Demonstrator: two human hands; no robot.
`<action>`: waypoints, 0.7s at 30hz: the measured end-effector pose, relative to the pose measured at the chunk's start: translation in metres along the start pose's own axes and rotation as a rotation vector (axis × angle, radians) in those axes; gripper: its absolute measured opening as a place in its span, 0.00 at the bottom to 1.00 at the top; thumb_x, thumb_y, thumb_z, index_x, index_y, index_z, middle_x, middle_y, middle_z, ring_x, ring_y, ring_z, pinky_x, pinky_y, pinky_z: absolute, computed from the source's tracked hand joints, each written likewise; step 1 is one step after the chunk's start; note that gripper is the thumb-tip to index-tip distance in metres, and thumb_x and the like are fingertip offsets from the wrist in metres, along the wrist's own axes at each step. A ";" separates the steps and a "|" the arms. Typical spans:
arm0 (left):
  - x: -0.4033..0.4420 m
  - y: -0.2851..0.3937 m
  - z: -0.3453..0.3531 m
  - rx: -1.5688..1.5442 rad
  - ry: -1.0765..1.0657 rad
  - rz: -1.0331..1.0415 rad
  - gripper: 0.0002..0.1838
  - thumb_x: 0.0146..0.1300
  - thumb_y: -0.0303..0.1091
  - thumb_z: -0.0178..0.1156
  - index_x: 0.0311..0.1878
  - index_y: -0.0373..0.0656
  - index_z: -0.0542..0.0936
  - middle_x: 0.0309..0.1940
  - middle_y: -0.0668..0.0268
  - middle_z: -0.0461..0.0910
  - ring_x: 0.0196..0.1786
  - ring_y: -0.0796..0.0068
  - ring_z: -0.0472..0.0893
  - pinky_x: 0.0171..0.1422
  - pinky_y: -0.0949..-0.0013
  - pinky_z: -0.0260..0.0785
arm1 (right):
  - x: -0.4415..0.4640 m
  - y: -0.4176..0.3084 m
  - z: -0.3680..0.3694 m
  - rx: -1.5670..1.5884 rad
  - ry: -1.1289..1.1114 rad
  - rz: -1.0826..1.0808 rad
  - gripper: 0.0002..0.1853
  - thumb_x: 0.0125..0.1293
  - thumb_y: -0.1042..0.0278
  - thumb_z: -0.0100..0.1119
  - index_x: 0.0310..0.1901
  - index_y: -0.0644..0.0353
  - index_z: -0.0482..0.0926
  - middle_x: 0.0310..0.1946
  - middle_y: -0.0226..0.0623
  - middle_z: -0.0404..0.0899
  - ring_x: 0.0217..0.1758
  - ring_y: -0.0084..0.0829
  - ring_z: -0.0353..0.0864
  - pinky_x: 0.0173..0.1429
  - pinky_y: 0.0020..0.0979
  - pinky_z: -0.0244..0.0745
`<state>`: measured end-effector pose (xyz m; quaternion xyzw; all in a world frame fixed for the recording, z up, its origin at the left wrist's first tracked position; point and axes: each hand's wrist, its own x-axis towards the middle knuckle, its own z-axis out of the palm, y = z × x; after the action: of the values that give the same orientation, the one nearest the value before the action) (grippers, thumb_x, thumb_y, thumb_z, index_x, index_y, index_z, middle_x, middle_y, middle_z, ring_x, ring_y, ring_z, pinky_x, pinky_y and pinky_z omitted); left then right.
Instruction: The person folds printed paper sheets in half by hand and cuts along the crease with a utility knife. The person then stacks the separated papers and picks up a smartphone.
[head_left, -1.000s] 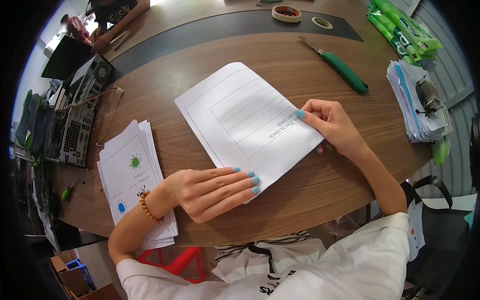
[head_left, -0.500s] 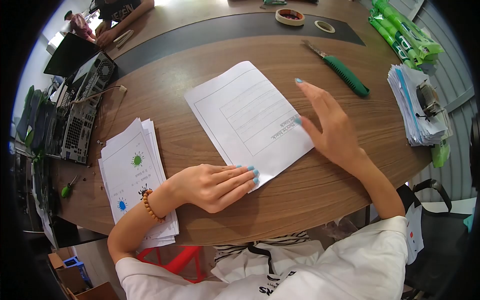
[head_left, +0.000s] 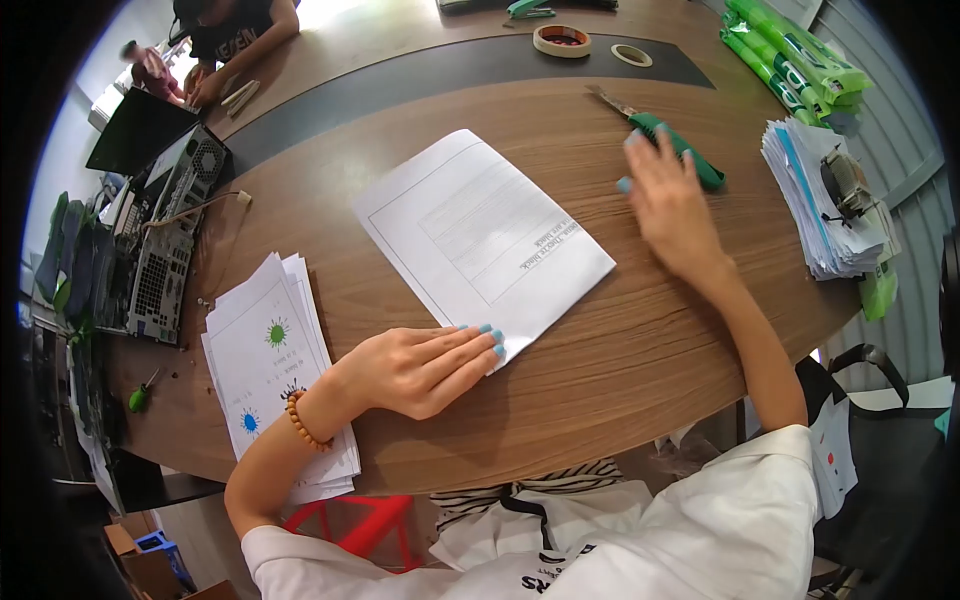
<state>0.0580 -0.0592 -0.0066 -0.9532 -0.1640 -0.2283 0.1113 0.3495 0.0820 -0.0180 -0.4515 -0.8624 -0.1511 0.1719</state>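
Observation:
A folded white sheet [head_left: 455,205] with a printed frame, ruled lines and some text lies aslant on the wooden table. My left hand [head_left: 425,370] rests flat on its near corner, fingers stretched out and side by side, gripping nothing. Beyond the sheet's right edge, my right hand [head_left: 675,205] is open with its fingers apart and holds nothing. Its fingertips overlap the view of a green-handled knife [head_left: 708,172], whose blade points to the far left; whether they touch it I cannot tell. Under my left forearm is a stack of printed sheets [head_left: 265,340] with coloured splats.
An opened computer case [head_left: 165,240] stands at the left, near a small green screwdriver [head_left: 142,392]. Two tape rolls [head_left: 562,41] lie at the far side. Clipped papers [head_left: 815,205] and green packages [head_left: 795,60] line the right edge. Another person [head_left: 235,40] sits across the table.
My right hand has left the sheet's right edge and moved away toward the knife, its fingers now over the handle. My left hand stays on the sheet's corner. The view has shifted slightly.

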 end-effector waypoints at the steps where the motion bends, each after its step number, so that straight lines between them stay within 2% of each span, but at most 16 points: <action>1: 0.000 -0.002 -0.001 0.027 -0.001 -0.018 0.09 0.56 0.26 0.56 0.38 0.33 0.80 0.40 0.56 0.82 0.42 0.67 0.83 0.46 0.70 0.79 | 0.003 0.014 0.006 -0.037 0.107 0.035 0.26 0.69 0.59 0.44 0.63 0.67 0.62 0.65 0.48 0.61 0.71 0.47 0.54 0.70 0.51 0.50; 5: -0.008 -0.019 -0.004 0.147 -0.028 -0.102 0.08 0.57 0.25 0.57 0.38 0.34 0.80 0.38 0.56 0.82 0.41 0.67 0.84 0.47 0.69 0.79 | 0.006 0.045 0.014 -0.037 0.240 0.146 0.25 0.67 0.64 0.48 0.62 0.67 0.63 0.61 0.49 0.65 0.67 0.47 0.60 0.68 0.45 0.57; 6: -0.011 -0.023 -0.005 0.145 -0.029 -0.099 0.08 0.57 0.25 0.57 0.38 0.34 0.80 0.38 0.56 0.82 0.41 0.67 0.84 0.47 0.69 0.79 | 0.005 0.049 0.014 0.034 0.152 0.202 0.25 0.65 0.66 0.50 0.62 0.66 0.64 0.59 0.48 0.67 0.64 0.46 0.63 0.65 0.42 0.61; 7: -0.016 -0.027 -0.004 0.166 -0.027 -0.197 0.07 0.56 0.24 0.57 0.37 0.34 0.79 0.38 0.57 0.82 0.41 0.67 0.84 0.47 0.69 0.79 | 0.004 0.050 0.014 0.106 0.064 0.256 0.24 0.64 0.69 0.52 0.62 0.66 0.64 0.57 0.47 0.69 0.62 0.45 0.66 0.62 0.40 0.64; 11: -0.020 -0.036 -0.007 0.192 0.024 -0.480 0.08 0.54 0.21 0.59 0.39 0.36 0.79 0.36 0.58 0.83 0.37 0.67 0.84 0.39 0.70 0.79 | 0.006 0.042 0.009 0.148 -0.010 0.303 0.27 0.63 0.74 0.51 0.65 0.60 0.61 0.56 0.44 0.68 0.57 0.43 0.70 0.58 0.37 0.66; 13: -0.025 -0.038 -0.004 0.202 0.091 -0.621 0.10 0.54 0.21 0.61 0.40 0.39 0.80 0.35 0.59 0.83 0.32 0.67 0.84 0.32 0.72 0.76 | 0.006 0.030 0.001 0.379 0.091 0.163 0.25 0.61 0.78 0.52 0.61 0.60 0.67 0.51 0.43 0.70 0.52 0.40 0.73 0.54 0.37 0.70; 14: -0.026 -0.039 -0.005 0.208 0.087 -0.625 0.10 0.54 0.21 0.61 0.40 0.39 0.80 0.35 0.59 0.83 0.32 0.67 0.84 0.32 0.72 0.76 | 0.007 0.023 -0.005 0.386 0.093 0.159 0.25 0.61 0.78 0.52 0.61 0.60 0.67 0.51 0.43 0.70 0.52 0.40 0.73 0.54 0.37 0.70; 16: -0.027 -0.039 -0.006 0.172 0.087 -0.719 0.08 0.55 0.22 0.60 0.39 0.38 0.78 0.35 0.60 0.83 0.31 0.66 0.83 0.31 0.71 0.77 | 0.010 0.007 -0.020 0.700 0.054 -0.076 0.25 0.59 0.80 0.51 0.60 0.58 0.69 0.51 0.42 0.71 0.48 0.40 0.75 0.50 0.36 0.72; 17: -0.027 -0.039 -0.006 0.174 0.082 -0.722 0.08 0.55 0.22 0.60 0.39 0.38 0.78 0.35 0.60 0.83 0.31 0.66 0.83 0.31 0.71 0.77 | 0.009 0.002 -0.023 0.705 0.054 -0.077 0.25 0.59 0.80 0.51 0.60 0.58 0.69 0.51 0.42 0.71 0.48 0.40 0.75 0.50 0.36 0.72; 19: -0.026 -0.039 -0.005 0.167 0.094 -0.728 0.08 0.56 0.22 0.60 0.40 0.38 0.78 0.35 0.59 0.83 0.30 0.65 0.83 0.30 0.71 0.76 | 0.007 -0.006 -0.026 0.720 0.015 -0.246 0.25 0.57 0.82 0.53 0.58 0.57 0.71 0.51 0.40 0.71 0.48 0.39 0.76 0.48 0.34 0.74; 21: -0.026 -0.039 -0.005 0.161 0.093 -0.740 0.07 0.56 0.23 0.60 0.39 0.39 0.79 0.35 0.59 0.83 0.30 0.65 0.83 0.31 0.71 0.76 | 0.005 -0.008 -0.025 0.723 -0.020 -0.273 0.26 0.56 0.83 0.54 0.58 0.57 0.71 0.52 0.40 0.71 0.49 0.39 0.75 0.50 0.34 0.74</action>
<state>0.0198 -0.0319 -0.0094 -0.8064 -0.5094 -0.2822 0.1030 0.3443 0.0712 0.0056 -0.2443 -0.9138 0.1456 0.2900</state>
